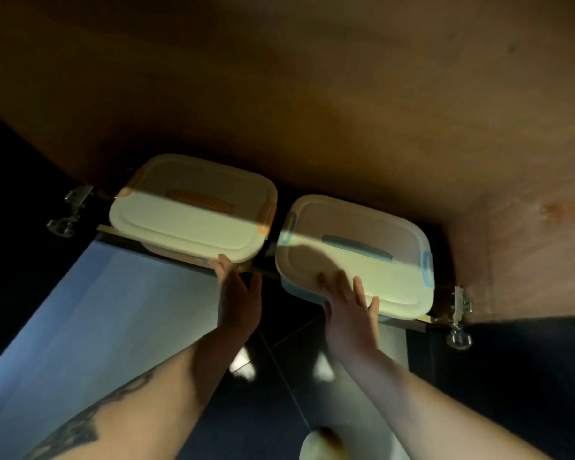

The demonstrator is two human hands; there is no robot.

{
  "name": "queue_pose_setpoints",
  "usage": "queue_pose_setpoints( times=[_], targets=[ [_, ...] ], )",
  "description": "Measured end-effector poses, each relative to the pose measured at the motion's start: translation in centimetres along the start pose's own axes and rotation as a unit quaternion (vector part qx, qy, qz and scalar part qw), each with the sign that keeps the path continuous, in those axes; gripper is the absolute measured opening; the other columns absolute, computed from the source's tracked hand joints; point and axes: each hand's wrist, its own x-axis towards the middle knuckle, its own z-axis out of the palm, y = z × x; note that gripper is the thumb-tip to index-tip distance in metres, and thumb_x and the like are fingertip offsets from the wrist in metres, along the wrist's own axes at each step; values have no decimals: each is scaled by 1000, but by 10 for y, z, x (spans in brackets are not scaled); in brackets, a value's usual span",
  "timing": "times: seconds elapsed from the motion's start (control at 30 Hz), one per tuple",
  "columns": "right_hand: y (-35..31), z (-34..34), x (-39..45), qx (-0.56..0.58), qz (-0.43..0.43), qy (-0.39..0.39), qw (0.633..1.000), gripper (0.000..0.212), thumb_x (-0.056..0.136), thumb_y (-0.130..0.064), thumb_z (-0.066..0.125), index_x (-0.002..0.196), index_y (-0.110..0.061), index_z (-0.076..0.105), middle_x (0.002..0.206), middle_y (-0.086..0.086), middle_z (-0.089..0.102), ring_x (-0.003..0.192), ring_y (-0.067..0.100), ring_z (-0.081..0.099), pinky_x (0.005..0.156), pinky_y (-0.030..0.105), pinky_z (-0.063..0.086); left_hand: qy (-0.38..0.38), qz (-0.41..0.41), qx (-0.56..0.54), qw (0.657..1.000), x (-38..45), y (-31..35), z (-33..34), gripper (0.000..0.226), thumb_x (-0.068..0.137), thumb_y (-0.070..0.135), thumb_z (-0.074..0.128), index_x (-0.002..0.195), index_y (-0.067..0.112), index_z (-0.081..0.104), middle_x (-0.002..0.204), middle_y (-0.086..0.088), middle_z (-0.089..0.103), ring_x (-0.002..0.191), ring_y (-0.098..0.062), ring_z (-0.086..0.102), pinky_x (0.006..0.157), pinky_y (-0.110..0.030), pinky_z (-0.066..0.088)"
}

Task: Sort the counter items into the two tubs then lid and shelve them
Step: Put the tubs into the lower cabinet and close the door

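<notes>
The view looks up into a wooden cabinet [312, 94] with a reddish-brown interior panel filling the upper frame. A metal hinge [68, 210] is fixed at the left edge of the opening, and a second hinge [458, 320] at the right edge. Open doors to either side appear dark. A pale blue-grey surface [80, 310] lies below left. A narrow band of light crosses the shelf edge [186, 260]. The surroundings are dim.
</notes>
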Motion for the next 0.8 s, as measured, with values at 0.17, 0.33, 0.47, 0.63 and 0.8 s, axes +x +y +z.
queue_pose_setpoints(
  times=[0.17,0.33,0.47,0.63,0.8],
  targets=[
    [-8,-10,22,-8,31,-27,999,92,84,10,36,148,-47,6,160,-5,-7,147,25,-9,116,56,5,-47,5,37,998,1,-6,-4,76,97,23,46,149,9,-8,157,-10,-19,145,-24,12,109,-22,18],
    [-12,-37,35,18,43,-77,996,90,84,14,37,149,-44,14,161,-4,-3,148,24,-2,117,47,15,-91,-17,71,993,10,11,-22,72,98,29,44,151,10,-1,159,-11,-7,144,-27,15,113,-35,24],
    [-31,-57,-16,50,5,-46,998,58,99,-16,38,150,-36,20,160,1,13,146,25,14,115,44,22,-153,13,130,980,-23,34,-55,67,97,25,45,151,15,5,159,-6,4,144,-23,17,112,-32,22],
    [-45,-142,-118,110,47,-19,993,58,98,-21,42,150,-34,21,158,4,20,145,21,18,113,38,25,-202,42,149,967,-104,115,-109,60,94,20,49,148,16,24,157,-7,19,143,-22,23,114,-31,25],
    [-41,-267,-224,88,77,56,992,60,99,-23,43,151,-35,16,157,0,22,144,15,18,116,27,15,-277,143,148,939,-212,234,-162,54,94,22,49,145,20,32,155,1,27,142,-14,23,110,-20,19]
  ],
)
